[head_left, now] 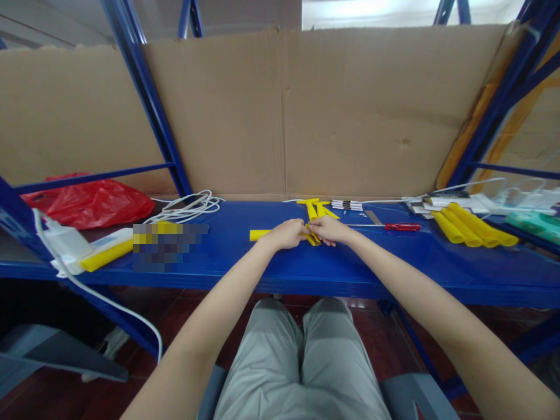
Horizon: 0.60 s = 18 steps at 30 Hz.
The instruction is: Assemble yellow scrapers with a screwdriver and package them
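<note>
My left hand (287, 234) and my right hand (329, 230) meet over the blue bench, both with fingers closed on a small yellow plastic piece (314, 240). Fingers cover most of it, so its full shape is hidden. From behind my left wrist a yellow tube (259, 235) sticks out to the left; whether that hand touches it I cannot tell. Just beyond my fingers lie yellow T-shaped parts (311, 209). To the right of my right hand rests a screwdriver (402, 226) with a red handle, its shaft pointing toward the hand.
Small white-and-black pieces (347, 205) and a flat metal strip (373, 217) lie behind the screwdriver. Several yellow tubes (475, 226) are at right. At left are a red plastic bag (91, 201), coiled white cable (192, 207) and another yellow tube (107, 255). Cardboard (280, 116) backs the bench.
</note>
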Motion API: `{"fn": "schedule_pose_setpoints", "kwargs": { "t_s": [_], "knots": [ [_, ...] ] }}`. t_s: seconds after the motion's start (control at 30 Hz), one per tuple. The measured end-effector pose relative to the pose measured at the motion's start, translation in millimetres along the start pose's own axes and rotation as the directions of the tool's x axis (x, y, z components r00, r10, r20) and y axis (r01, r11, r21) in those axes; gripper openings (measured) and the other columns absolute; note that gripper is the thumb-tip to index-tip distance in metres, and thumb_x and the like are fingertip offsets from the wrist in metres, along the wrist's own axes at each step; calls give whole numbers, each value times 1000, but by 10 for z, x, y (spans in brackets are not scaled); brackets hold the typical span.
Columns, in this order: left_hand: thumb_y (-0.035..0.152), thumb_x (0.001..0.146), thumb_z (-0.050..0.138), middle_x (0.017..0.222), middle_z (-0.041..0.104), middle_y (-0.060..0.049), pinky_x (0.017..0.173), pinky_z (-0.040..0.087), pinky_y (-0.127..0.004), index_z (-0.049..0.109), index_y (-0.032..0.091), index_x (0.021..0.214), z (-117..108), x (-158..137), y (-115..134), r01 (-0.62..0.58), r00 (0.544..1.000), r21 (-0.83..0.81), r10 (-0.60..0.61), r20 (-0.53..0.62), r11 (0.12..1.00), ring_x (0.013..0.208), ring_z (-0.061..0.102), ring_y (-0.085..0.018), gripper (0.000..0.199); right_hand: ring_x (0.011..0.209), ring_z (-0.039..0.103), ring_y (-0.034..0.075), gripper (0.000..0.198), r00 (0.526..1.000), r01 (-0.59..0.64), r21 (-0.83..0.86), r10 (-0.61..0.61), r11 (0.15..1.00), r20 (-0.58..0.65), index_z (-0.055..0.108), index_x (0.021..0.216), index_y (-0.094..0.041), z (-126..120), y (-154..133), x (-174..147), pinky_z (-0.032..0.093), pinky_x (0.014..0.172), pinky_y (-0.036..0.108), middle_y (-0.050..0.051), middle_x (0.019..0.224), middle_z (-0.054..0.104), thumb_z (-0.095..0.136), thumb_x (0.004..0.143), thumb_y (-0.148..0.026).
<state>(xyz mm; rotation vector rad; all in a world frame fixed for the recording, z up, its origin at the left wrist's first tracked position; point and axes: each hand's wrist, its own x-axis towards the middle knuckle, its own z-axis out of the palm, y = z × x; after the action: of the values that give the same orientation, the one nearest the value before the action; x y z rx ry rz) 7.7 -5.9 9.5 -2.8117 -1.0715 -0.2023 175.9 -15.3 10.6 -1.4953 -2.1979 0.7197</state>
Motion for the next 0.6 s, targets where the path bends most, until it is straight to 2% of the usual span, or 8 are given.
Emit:
{"fn": "schedule_pose_setpoints", "kwargs": {
  "t_s": [0.2, 0.43, 0.6],
  "knots": [
    [22, 89, 53, 99, 67, -9, 87, 47, -29, 72, 20, 108, 16, 7, -27, -6, 1000, 10, 6, -8, 1000, 95, 64, -21, 28, 27, 38, 7, 25, 1000, 1, -43, 0, 999, 8, 57, 75, -16, 5, 9, -5, 31, 31, 19, -5, 41, 45, 38, 92, -18],
    [21, 85, 59, 103, 73, -7, 87, 47, -27, 74, 21, 105, 66, 27, -91, -6, 998, -66, 3, -55, 998, 96, 66, -20, 25, 33, 41, 7, 27, 999, -5, -137, 12, 991, 49, 61, 83, -12, -8, -7, -11, 35, 38, 20, 0, 55, 54, 35, 90, -13],
    [21, 84, 61, 104, 74, -6, 85, 48, -24, 74, 23, 105, 77, 28, -102, 15, 997, -101, -23, -76, 995, 95, 67, -19, 25, 33, 39, 8, 28, 999, -9, -111, 14, 994, 44, 60, 84, -12, -6, 2, 0, 33, 36, 22, 4, 57, 55, 35, 92, -17]
  ]
}}
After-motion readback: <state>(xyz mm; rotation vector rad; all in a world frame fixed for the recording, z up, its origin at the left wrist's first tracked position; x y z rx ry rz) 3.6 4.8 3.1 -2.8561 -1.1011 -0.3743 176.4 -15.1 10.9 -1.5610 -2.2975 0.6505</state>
